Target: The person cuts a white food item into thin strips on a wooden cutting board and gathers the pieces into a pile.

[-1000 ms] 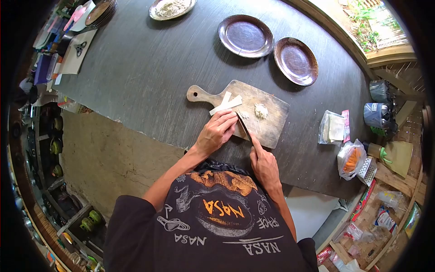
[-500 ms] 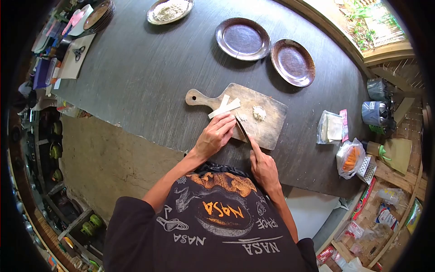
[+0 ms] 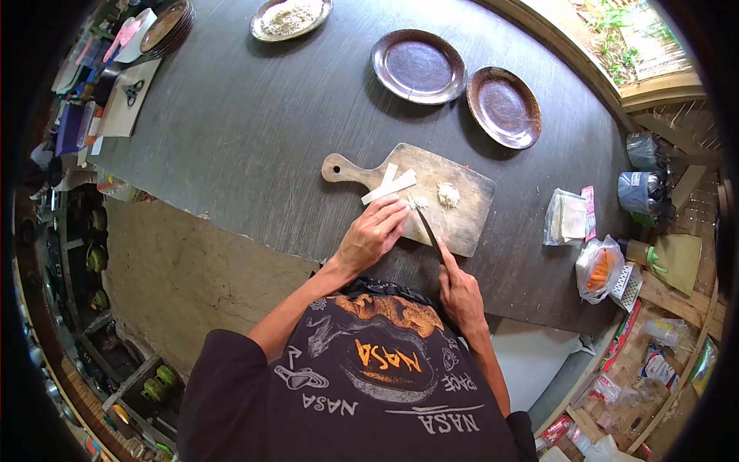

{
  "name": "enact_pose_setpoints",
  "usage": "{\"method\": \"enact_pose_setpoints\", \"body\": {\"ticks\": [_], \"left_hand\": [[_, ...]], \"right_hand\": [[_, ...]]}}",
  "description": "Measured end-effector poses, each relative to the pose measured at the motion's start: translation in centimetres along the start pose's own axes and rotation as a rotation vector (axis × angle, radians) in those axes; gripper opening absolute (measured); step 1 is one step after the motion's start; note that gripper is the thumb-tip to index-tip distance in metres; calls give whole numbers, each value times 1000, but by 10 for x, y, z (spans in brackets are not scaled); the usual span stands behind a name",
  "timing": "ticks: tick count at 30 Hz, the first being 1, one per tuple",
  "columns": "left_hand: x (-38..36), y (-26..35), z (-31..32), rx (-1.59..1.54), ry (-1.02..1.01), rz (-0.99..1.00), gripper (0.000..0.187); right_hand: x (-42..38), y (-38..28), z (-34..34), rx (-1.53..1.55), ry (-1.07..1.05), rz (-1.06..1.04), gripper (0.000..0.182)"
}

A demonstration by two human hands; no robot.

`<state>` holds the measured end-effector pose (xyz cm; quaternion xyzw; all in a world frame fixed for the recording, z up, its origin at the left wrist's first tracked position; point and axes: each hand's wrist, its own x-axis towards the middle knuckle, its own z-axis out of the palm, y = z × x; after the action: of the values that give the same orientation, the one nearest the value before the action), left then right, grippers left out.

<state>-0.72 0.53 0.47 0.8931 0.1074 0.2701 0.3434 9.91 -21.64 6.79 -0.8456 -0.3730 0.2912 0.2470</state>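
A wooden cutting board [image 3: 462,223] with a round handle lies on the dark table. Pale flat strips [image 3: 390,185] cross each other on its left part. My left hand [image 3: 375,233] rests at the board's lower left edge, its fingers pressed together on pale material just below the strips; what exactly lies under the fingertips is hidden. My right hand [image 3: 460,292] is closed round the handle of a knife [image 3: 428,227], whose blade points up and left towards small cut pieces [image 3: 418,203] beside my left fingertips. A small heap of pale shreds [image 3: 448,194] sits on the board's right part.
Two brown plates [image 3: 419,67] [image 3: 504,107] stand beyond the board, and a plate of pale shreds [image 3: 290,17] is at the far left. Scissors [image 3: 133,92] lie at the left. Bagged carrots [image 3: 600,269] and packets [image 3: 570,216] are at the right.
The knife has moved slightly right, away from my left fingertips, with my right hand lower and further right. The whole view has shifted a little.
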Motion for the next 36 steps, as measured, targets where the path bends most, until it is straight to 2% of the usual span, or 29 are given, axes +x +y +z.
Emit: {"method": "enact_pose_setpoints", "body": {"ticks": [10, 13, 16, 19, 21, 23, 24, 27, 34, 36], "left_hand": [[-12, 7, 2, 61, 34, -25, 32], [-14, 9, 3, 86, 47, -24, 33], [-13, 14, 7, 102, 80, -40, 31], [-12, 25, 19, 136, 152, -92, 30], [-9, 27, 23, 169, 196, -131, 29], [-9, 29, 23, 161, 215, -138, 30], [-10, 30, 23, 167, 207, -138, 30], [-8, 29, 23, 176, 222, -119, 30], [-3, 28, 24, 178, 218, -117, 30], [6, 29, 21, 214, 222, -112, 30]], "right_hand": [[19, -11, -6, -66, -66, -48, 60], [16, -5, -4, -34, -13, -66, 59], [11, -1, -8, 13, 60, 15, 53], [15, 0, -14, 40, 21, -16, 58], [22, 2, -10, 86, 34, -64, 57], [33, 2, -4, 75, 104, -274, 53], [36, -2, -7, 8, 16, -219, 52], [35, -2, -17, -42, -65, -142, 52], [19, 15, -28, -29, 39, -46, 51], [21, 8, -30, -73, -7, -8, 50]]}}
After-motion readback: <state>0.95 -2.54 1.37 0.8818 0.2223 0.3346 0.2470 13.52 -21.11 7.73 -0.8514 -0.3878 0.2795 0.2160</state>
